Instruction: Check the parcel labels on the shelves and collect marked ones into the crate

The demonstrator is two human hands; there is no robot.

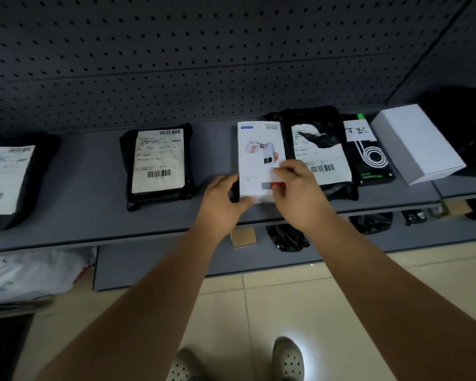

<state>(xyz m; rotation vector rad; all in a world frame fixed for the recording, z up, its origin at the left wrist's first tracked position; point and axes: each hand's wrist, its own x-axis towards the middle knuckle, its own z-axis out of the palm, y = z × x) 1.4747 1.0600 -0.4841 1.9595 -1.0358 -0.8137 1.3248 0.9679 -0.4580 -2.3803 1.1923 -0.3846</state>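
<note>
The white power-bank box (260, 158) lies at the shelf's (88, 188) front edge, at 12 o'clock from the person. The left hand (223, 196) grasps its 9 o'clock edge; the right hand (297, 188) pinches its 5 o'clock corner. Judged best: lift it level and turn it over to find the label before choosing the crate, which is out of view.

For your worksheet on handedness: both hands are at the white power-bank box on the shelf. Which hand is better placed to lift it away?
Probably the left hand: it grips the box at its near left edge, while the right hand only pinches something small and orange on its face.
</note>
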